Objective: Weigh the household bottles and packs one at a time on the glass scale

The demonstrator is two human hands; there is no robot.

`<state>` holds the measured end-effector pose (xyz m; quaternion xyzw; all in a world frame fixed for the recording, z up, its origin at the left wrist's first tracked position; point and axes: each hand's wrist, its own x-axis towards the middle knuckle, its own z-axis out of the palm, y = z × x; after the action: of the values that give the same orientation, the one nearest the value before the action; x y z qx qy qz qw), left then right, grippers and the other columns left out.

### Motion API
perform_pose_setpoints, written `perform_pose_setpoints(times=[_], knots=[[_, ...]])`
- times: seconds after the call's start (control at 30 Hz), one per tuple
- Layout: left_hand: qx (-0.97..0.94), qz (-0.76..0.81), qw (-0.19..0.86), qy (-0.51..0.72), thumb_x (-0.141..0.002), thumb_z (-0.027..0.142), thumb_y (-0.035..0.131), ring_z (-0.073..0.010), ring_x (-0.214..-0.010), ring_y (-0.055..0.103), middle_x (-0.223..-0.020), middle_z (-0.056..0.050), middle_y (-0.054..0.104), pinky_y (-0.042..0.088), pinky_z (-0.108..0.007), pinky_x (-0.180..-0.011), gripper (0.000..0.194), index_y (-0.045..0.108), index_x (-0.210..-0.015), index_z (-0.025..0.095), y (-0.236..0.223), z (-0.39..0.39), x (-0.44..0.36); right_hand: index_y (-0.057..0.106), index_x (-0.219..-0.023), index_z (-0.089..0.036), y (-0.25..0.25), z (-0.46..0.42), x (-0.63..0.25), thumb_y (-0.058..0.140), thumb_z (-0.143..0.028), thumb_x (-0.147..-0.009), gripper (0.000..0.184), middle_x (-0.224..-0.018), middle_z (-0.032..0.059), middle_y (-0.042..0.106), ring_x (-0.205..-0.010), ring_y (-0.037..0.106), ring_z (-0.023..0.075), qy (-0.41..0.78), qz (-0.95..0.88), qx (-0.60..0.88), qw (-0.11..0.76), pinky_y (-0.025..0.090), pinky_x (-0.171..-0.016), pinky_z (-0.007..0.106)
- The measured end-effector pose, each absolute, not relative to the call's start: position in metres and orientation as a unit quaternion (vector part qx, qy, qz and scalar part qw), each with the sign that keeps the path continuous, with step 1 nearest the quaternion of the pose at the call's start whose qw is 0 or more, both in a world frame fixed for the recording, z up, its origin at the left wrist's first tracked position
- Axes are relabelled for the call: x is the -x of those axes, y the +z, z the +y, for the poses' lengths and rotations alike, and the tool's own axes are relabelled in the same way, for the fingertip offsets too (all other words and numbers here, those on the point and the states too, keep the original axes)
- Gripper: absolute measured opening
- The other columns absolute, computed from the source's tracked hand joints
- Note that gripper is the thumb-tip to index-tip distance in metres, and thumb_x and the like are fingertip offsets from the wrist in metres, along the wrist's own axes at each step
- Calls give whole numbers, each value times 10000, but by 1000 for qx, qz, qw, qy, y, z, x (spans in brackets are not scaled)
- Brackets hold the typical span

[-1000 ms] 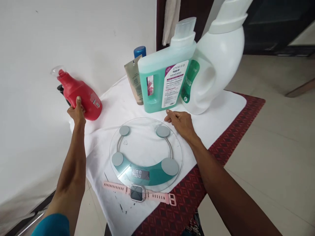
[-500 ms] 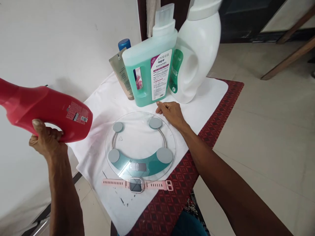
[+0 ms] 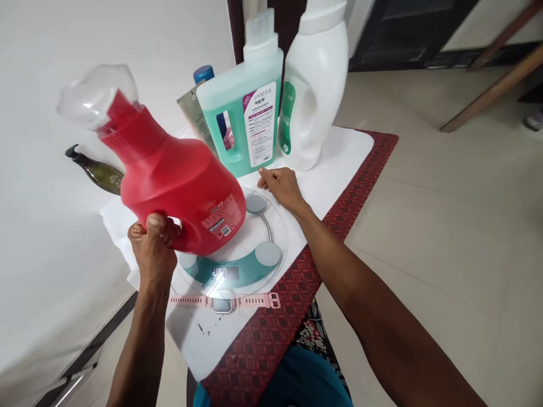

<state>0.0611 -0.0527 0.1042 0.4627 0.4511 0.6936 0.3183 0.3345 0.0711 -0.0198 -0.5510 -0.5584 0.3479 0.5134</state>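
My left hand (image 3: 155,243) grips a red detergent bottle (image 3: 182,181) by its handle, closed round it. The bottle is tilted, its clear cap (image 3: 99,96) towards the upper left, its base over the left part of a round glass scale (image 3: 231,277). Digits show on the scale's display, too blurred to read surely. My right hand (image 3: 282,186) is curled closed by the scale's far right edge, just in front of a green liquid bottle (image 3: 235,107); nothing shows in its fingers. A pink-strapped smartwatch (image 3: 223,303) lies along the scale's near edge.
A white jug (image 3: 318,85) stands right of the green bottle. Behind are a beige tube (image 3: 193,110) and a blue cap (image 3: 203,73); a dark green bottle (image 3: 102,175) is at left. White cloth covers a red patterned table cover (image 3: 271,333) beside the wall.
My left hand has brought the red bottle rightward over the scale, and its clear cap is now in view. The dark green bottle has come into sight. My right hand stays by the scale's edge.
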Motion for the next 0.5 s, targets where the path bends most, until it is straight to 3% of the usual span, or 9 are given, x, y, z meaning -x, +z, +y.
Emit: perform_pose_setpoints(times=[0.33, 0.5], knots=[[-521, 433, 295, 674, -692, 852, 1029, -64, -433, 238, -493, 87, 237, 275, -255, -429, 935, 356, -523, 225, 86, -54, -77, 794, -671, -222, -24, 75, -337, 629, -778, -1112, 729, -744, 79, 824, -791, 819, 234, 330, -584, 547, 501, 578, -836, 347], [-551, 450, 316, 627, -843, 960, 859, -146, -544, 473, -579, 16, 458, 438, -309, -525, 847, 489, -601, 237, 87, -44, -35, 794, -664, -225, -31, 77, -337, 635, -820, -1097, 753, -719, 72, 807, -737, 791, 219, 324, -580, 545, 511, 589, -817, 355]])
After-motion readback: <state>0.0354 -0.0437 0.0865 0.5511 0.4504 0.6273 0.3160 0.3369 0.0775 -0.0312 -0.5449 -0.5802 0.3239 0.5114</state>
